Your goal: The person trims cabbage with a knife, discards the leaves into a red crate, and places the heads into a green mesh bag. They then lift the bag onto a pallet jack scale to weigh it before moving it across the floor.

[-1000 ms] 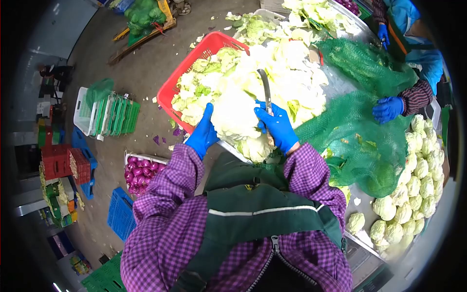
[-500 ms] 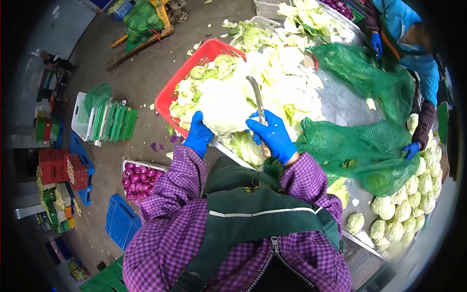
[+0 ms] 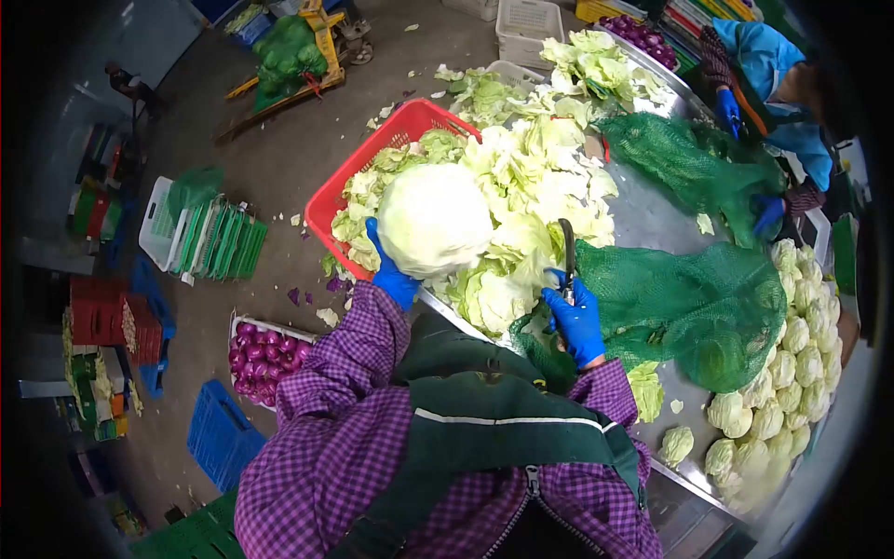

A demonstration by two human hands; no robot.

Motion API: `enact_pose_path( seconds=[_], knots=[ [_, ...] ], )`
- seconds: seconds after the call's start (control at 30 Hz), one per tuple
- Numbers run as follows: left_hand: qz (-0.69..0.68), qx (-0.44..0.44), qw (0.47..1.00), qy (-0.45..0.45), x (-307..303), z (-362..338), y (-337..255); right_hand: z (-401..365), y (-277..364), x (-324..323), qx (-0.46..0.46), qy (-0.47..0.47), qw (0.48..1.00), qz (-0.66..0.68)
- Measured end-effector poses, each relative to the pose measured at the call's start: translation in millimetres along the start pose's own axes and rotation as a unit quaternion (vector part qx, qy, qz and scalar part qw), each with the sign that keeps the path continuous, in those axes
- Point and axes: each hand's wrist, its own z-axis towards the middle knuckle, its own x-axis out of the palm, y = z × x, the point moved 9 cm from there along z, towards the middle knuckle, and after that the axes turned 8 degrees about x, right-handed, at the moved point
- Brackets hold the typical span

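Note:
A large pale cabbage point(image 3: 434, 222) rests in my left hand point(image 3: 395, 275), blue-gloved, with the fingers curled round its lower left side. The cabbage is over the right edge of a red basket point(image 3: 321, 210) filled with trimmed leaves. My right hand point(image 3: 579, 324), gloved as well, is closed round the handle of a curved knife point(image 3: 569, 244), its blade pointing up and away from me. Loose cabbage leaves point(image 3: 531, 177) are heaped between the basket and the knife. Just right of my right hand lies a green mesh sack point(image 3: 680, 298) on the metal table point(image 3: 652, 205).
Several trimmed cabbages point(image 3: 787, 373) are piled at the table's right end. A co-worker's blue-gloved hand point(image 3: 769, 214) is by another green mesh sack point(image 3: 684, 154). On the floor at left stand a crate of purple onions point(image 3: 270, 359), a blue crate point(image 3: 222, 433) and stacked green crates point(image 3: 219, 238).
My right hand has moved right and slightly toward me with the knife, away from the cabbage. The cabbage stays in my left hand. The co-worker's nearer hand has shifted away from the front sack.

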Motion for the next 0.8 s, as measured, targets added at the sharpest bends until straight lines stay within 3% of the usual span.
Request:
enact_pose_path(
  seconds=[0.07,0.17,0.2,0.23,0.27,0.3,0.37,0.4,0.43,0.47,0.53,0.57,0.6,0.67,0.7,0.73,0.8],
  knots=[
    [0.149,-0.019,0.989,-0.011,6.5,5.0,-8.3,-4.5,25.8,14.3,-0.057,0.010,0.996,0.065],
    [0.360,-0.046,0.931,-0.035,11.6,-0.8,-13.3,-1.5,48.8,41.1,-0.086,0.081,0.987,0.110],
    [0.364,-0.044,0.930,-0.028,15.0,-0.1,-9.4,0.0,53.7,52.1,-0.084,0.105,0.981,0.143],
    [0.168,-0.084,0.979,-0.081,11.7,-19.0,11.5,-0.4,47.9,70.7,-0.033,0.135,0.983,0.116],
    [-0.034,-0.118,0.985,-0.124,19.2,-23.0,24.7,0.5,38.8,78.4,-0.017,0.145,0.984,0.107],
    [0.052,-0.119,0.985,-0.115,26.7,-23.8,18.8,-0.2,33.1,80.8,-0.016,0.142,0.983,0.117],
    [0.056,-0.120,0.987,-0.089,34.6,-25.8,10.0,2.3,27.3,80.6,-0.017,0.138,0.982,0.126],
    [0.061,-0.121,0.989,-0.064,44.5,-26.3,5.5,4.4,27.3,81.8,-0.026,0.175,0.959,0.223],
    [0.044,-0.033,0.985,0.164,93.1,-26.5,-9.2,2.8,27.5,82.3,-0.031,0.209,0.924,0.318],
    [0.045,-0.033,0.985,0.163,92.1,-32.5,-4.1,1.4,27.2,82.6,-0.031,0.210,0.924,0.318],
    [0.237,-0.040,0.968,0.069,65.7,-47.5,9.7,-2.4,36.8,81.7,-0.067,0.216,0.923,0.311],
    [0.143,-0.072,0.987,-0.006,66.9,-55.2,13.2,-5.7,39.2,81.9,-0.073,0.221,0.929,0.287],
    [0.141,-0.072,0.987,-0.008,63.9,-56.4,16.4,-7.1,37.5,82.0,-0.071,0.221,0.930,0.285],
    [0.328,-0.002,0.945,0.007,63.7,-40.8,4.8,0.1,35.7,71.8,-0.064,0.134,0.966,0.213],
    [0.372,0.084,0.923,0.053,81.3,-33.5,-9.3,2.1,37.2,68.5,-0.082,0.124,0.968,0.202],
    [0.371,0.086,0.923,0.052,87.4,-28.6,-11.8,2.5,39.1,68.8,-0.083,0.126,0.968,0.200],
    [0.448,0.211,0.862,0.105,112.4,-31.0,-27.9,-0.9,42.6,61.9,-0.082,0.086,0.970,0.213]
  ],
)
